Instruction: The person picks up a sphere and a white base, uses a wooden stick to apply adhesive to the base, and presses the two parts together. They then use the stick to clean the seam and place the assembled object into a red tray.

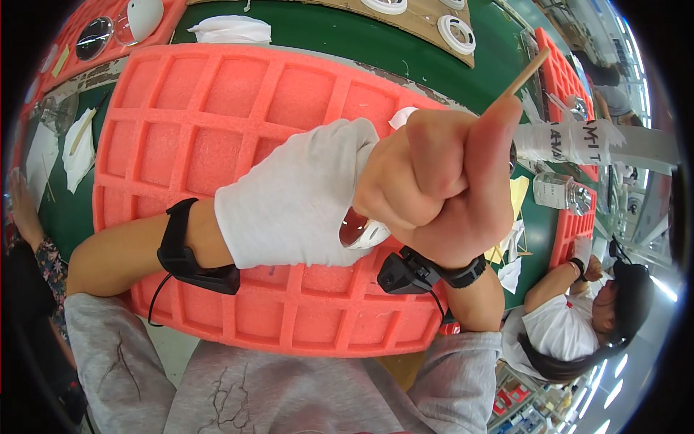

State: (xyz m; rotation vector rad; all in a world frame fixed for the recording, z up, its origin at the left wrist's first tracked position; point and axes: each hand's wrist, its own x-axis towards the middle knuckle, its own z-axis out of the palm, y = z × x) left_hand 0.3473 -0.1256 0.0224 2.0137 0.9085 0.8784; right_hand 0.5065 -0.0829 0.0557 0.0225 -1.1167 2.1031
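White cloth wrapped over the left hand (293, 199) cups a small glossy red-and-white rounded part (360, 230), closed on it. Right hand (441, 188), fisted, pinches a thin wooden stick (526, 74). Both sit above the pink foam grid tray (217, 116) at the green tabletop's (347, 36) near edge. Judgement: part light, rigid, slick; hold by rim through cloth. Stick light, snaps easily.

My workbench (340, 36) has a green top. Bright strip lights (606, 387) reflect low on my right. A co-worker (571, 325) sits there.
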